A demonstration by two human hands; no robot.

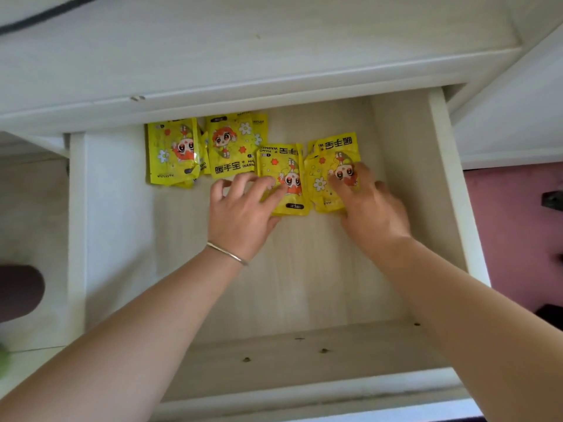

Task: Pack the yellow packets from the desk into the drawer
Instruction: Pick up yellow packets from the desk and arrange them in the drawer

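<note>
The pale wooden drawer is pulled out below the white desk top. Several yellow packets with a red cartoon figure lie in small piles along its back. The leftmost pile and the one beside it lie untouched. My left hand, with a thin bracelet on the wrist, rests its fingers on the lower left of the third pile. My right hand presses its fingers flat on the rightmost pile. Neither hand lifts a packet.
The drawer's white side walls and front board frame my arms. A dark rounded object sits at the left edge. A pink surface shows to the right of the drawer.
</note>
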